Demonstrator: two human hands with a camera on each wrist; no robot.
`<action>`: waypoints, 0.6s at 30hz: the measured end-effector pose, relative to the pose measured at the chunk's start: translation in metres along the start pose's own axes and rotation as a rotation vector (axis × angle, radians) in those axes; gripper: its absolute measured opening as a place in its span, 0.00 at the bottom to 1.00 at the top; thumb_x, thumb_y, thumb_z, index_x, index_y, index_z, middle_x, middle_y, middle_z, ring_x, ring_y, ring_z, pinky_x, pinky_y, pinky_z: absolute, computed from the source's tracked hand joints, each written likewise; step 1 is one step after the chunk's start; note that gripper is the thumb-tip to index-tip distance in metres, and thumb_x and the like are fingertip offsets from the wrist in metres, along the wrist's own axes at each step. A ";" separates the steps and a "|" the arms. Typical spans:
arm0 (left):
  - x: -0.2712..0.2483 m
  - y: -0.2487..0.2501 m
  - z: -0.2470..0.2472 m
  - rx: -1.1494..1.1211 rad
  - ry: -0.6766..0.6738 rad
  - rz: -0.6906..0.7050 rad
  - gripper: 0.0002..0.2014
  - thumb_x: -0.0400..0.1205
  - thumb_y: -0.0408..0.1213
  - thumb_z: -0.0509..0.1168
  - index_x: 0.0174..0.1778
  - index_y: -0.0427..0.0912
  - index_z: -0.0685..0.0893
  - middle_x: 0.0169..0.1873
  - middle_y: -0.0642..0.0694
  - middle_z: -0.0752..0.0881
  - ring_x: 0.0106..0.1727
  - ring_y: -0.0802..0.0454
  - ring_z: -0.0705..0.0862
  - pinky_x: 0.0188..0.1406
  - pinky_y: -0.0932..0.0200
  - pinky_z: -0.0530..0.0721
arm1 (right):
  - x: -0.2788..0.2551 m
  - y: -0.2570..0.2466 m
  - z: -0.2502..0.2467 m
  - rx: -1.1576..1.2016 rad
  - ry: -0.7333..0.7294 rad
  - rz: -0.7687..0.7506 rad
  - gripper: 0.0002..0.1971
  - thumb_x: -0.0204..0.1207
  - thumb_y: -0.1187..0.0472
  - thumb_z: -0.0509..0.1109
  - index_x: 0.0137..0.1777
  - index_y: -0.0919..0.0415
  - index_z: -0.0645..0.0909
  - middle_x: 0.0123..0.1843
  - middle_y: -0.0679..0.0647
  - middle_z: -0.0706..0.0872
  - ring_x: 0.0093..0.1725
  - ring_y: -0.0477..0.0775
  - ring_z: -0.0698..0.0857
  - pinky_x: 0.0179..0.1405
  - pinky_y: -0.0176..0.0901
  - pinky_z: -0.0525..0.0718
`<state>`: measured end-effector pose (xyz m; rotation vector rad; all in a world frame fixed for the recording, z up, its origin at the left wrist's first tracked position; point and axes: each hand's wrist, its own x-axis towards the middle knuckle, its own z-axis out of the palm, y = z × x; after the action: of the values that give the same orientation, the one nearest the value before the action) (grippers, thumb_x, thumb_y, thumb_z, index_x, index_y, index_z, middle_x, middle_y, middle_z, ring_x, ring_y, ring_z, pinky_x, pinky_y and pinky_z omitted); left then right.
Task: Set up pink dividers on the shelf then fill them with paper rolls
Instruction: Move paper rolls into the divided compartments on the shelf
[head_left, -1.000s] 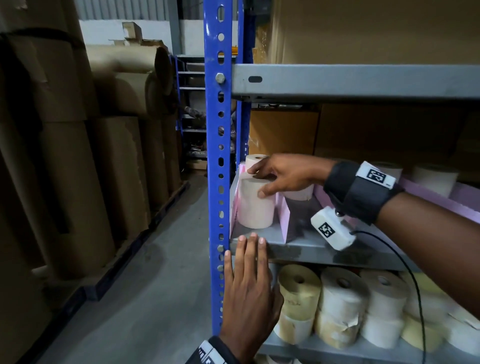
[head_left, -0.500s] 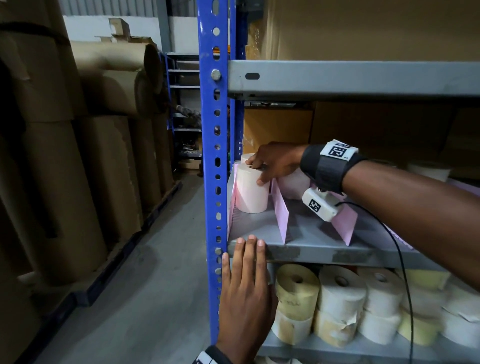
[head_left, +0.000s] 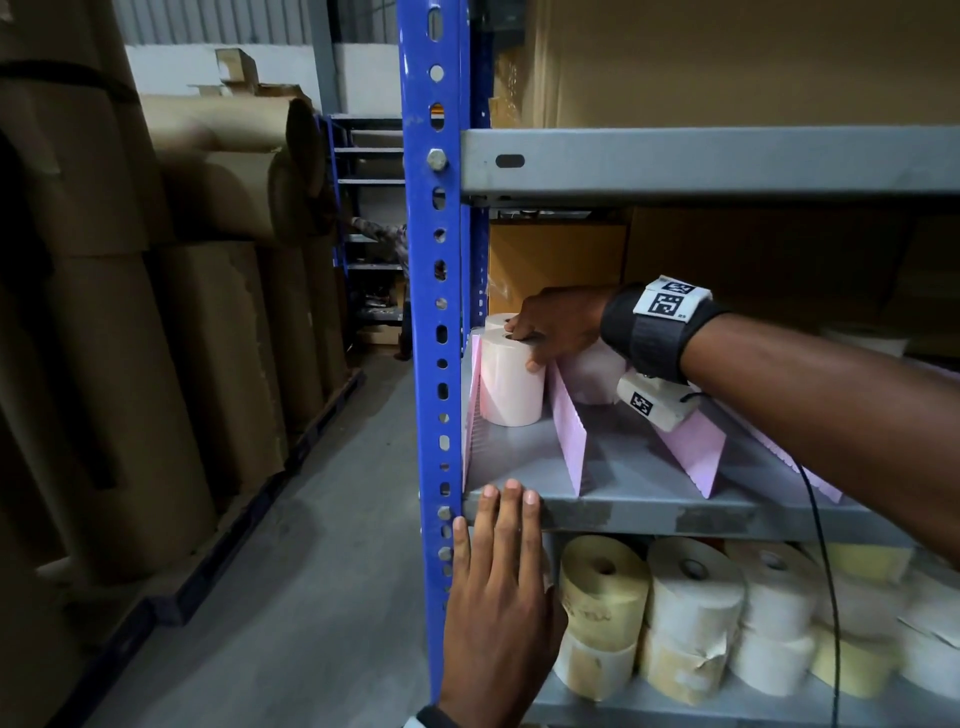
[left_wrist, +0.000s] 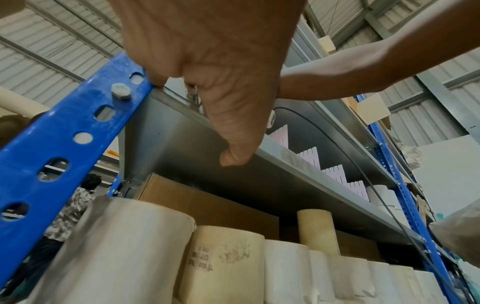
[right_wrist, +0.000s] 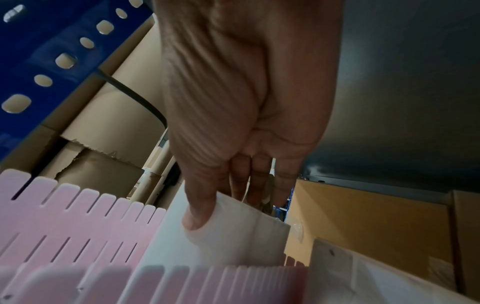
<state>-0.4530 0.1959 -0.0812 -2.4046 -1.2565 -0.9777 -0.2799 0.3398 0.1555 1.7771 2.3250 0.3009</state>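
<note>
A pale paper roll (head_left: 511, 387) stands upright in the leftmost compartment of the grey shelf (head_left: 649, 512), between two pink dividers (head_left: 569, 436). My right hand (head_left: 524, 345) grips the roll's top, fingers over the core and thumb on its side; the right wrist view shows that thumb pressed on the roll (right_wrist: 233, 232) beside slotted dividers (right_wrist: 78, 222). A second roll (head_left: 498, 319) stands just behind it. My left hand (head_left: 506, 519) lies flat, fingers straight, on the shelf's front edge, holding nothing. The left wrist view shows it (left_wrist: 207, 82) against that edge.
A blue perforated upright (head_left: 434, 312) bounds the shelf on the left. Another roll (head_left: 592, 374) sits in the neighbouring compartment, and more dividers (head_left: 691, 457) run to the right. Yellowed rolls (head_left: 691, 597) fill the shelf below. Big brown paper reels (head_left: 156, 312) line the aisle.
My right hand has slid the roll from near the shelf's front edge deeper into the leftmost compartment. The left hand has stayed on the shelf edge.
</note>
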 end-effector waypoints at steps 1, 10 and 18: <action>0.000 0.000 0.000 0.000 0.002 0.004 0.41 0.63 0.44 0.85 0.73 0.33 0.84 0.74 0.35 0.82 0.76 0.35 0.80 0.72 0.35 0.77 | -0.001 0.000 -0.001 -0.013 0.001 0.000 0.17 0.79 0.51 0.73 0.56 0.66 0.84 0.60 0.61 0.88 0.57 0.63 0.85 0.62 0.53 0.81; -0.003 -0.009 -0.008 -0.067 -0.109 0.054 0.40 0.76 0.54 0.68 0.81 0.34 0.75 0.82 0.36 0.73 0.83 0.34 0.71 0.73 0.33 0.80 | -0.029 -0.012 -0.003 0.084 0.026 0.113 0.26 0.84 0.49 0.66 0.79 0.58 0.73 0.79 0.57 0.75 0.76 0.60 0.75 0.76 0.52 0.72; -0.021 -0.019 -0.033 -0.316 -0.184 0.049 0.40 0.84 0.53 0.63 0.89 0.39 0.58 0.90 0.44 0.54 0.91 0.44 0.48 0.87 0.39 0.61 | -0.161 -0.054 0.006 0.226 0.399 0.023 0.24 0.80 0.44 0.70 0.74 0.52 0.80 0.74 0.50 0.82 0.72 0.50 0.79 0.71 0.44 0.75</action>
<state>-0.4917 0.1775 -0.0718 -2.8101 -1.1674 -1.0274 -0.2869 0.1709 0.1404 2.0041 2.7051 0.4484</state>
